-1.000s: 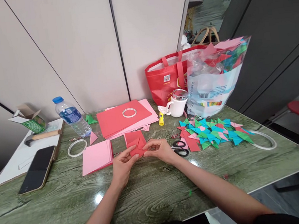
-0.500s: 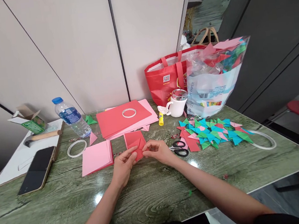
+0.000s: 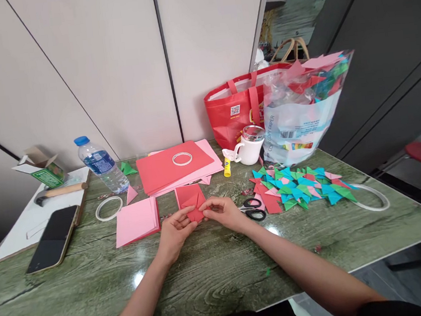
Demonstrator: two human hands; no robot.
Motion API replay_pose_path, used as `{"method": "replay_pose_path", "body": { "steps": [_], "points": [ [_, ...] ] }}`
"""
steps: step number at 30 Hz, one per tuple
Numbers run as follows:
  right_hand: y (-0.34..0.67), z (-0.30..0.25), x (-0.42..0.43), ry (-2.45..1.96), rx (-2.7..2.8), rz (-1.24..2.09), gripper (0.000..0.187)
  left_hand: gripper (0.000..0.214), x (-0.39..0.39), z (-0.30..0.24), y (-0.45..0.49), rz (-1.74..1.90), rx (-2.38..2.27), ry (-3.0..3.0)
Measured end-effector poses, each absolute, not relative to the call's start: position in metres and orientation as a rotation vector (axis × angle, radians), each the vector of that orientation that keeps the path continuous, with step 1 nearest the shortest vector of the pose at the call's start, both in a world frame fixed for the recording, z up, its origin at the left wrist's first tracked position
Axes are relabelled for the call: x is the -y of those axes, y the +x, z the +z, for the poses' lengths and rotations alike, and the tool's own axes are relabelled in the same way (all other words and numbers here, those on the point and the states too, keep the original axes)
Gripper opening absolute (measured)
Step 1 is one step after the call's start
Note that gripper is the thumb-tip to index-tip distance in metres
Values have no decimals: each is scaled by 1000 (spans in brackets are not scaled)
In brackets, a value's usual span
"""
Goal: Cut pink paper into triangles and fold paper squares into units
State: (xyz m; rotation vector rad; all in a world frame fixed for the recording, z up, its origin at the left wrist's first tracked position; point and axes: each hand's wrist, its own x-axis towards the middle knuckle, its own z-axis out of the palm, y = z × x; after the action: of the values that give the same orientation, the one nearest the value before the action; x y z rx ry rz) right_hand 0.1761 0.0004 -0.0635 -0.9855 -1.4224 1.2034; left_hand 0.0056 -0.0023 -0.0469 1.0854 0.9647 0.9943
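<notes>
Between my hands is a small red sheet of paper (image 3: 194, 214) with folds in it, partly covered by fingers. My left hand (image 3: 176, 231) pinches its left and lower edge. My right hand (image 3: 221, 213) grips the right corner between thumb and fingertips. Just behind it lies a stack of red paper squares (image 3: 183, 194), partly hidden by the folded piece. To the left sits a stack of pink paper squares (image 3: 136, 219) with red ones under it. Black-handled scissors (image 3: 254, 209) lie right of my right hand.
Folded green, blue, pink and red paper triangles (image 3: 301, 185) are heaped at the right, by a plastic bag (image 3: 297, 122). Behind stand a white mug (image 3: 248, 149), a glue stick (image 3: 227, 167) and large red sheets (image 3: 159, 171). A bottle (image 3: 102, 165) and phone (image 3: 53, 239) are left.
The fingers have shifted slightly on the red paper; my left thumb has moved down and a little right, showing more of the folded piece. Both hands keep hold of it.
</notes>
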Motion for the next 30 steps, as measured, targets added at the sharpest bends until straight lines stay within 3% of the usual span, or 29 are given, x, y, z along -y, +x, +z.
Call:
{"method": "replay_pose_path", "body": {
  "steps": [6,12,17,24,30],
  "points": [
    [173,-67,-1,-1024,1368,1164,18,35,5,-50,9,1016,-960,1130],
    [172,-65,4,-932,1447,1230,15,44,7,-47,12,1031,-1034,994],
    [173,-59,8,-884,1528,1268,23,30,6,-50,8,839,-1062,988],
    [175,-61,6,-929,1644,1108,31,35,7,-49,7,704,-1108,1053],
    [176,-64,4,-864,1557,1308,34,35,9,-51,8,697,-1041,1088]
  ]
}}
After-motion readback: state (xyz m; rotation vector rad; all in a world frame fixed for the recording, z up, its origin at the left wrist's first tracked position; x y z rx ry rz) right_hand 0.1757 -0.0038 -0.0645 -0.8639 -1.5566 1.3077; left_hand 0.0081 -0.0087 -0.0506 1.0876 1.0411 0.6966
